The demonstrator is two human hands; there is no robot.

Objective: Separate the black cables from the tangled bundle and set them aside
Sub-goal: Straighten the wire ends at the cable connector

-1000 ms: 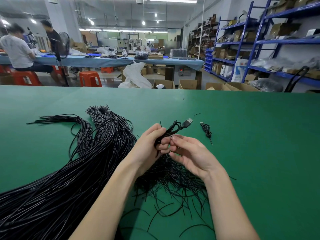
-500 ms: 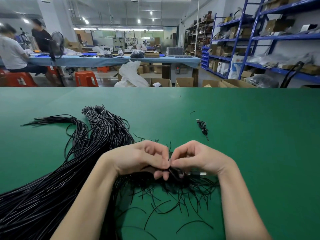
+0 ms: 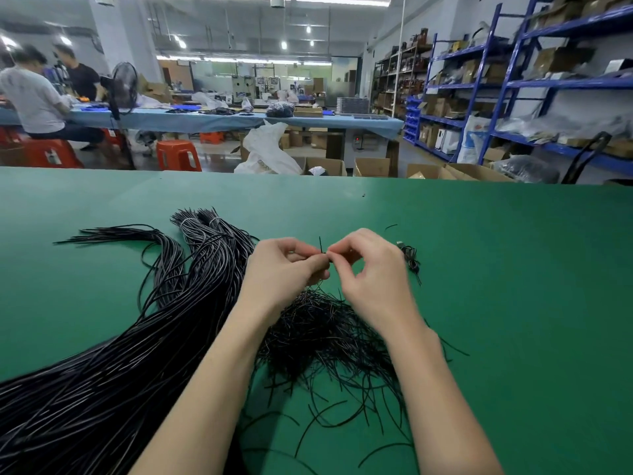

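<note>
Above the tangled bundle — both hands, left and right, pinching one thin black strand.

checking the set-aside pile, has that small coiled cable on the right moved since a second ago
No. The small coiled cable lies on the green table beyond the right hand, same spot relative to the tangled pile; only the camera shifted.

Two hands, left and right, at centre. One small coiled cable right of them. Two people upper left. Three orange stools. One fan. Cables in the bundle too many to count.
</note>
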